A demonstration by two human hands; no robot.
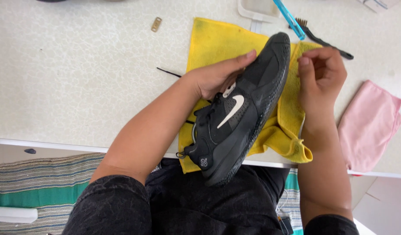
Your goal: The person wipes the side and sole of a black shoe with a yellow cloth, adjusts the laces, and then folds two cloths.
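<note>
A black sports shoe [239, 117] with a white mark on its side lies tilted on its side over the table's front edge, toe pointing away from me. My left hand [218, 76] grips it from the left, fingers across the tongue and upper. Under the shoe is a yellow cloth [218, 39], spread flat. My right hand [320, 76] is on the right of the shoe and pinches the cloth's raised right edge [292, 100] between thumb and fingers.
A folded pink cloth [368, 126] lies at the right. Behind the shoe are a white tray [257, 8], a blue stick [289, 19] and a black brush [324, 41]. A small brass tag [156, 24] lies far left. A black lace end [168, 72] shows by my left wrist.
</note>
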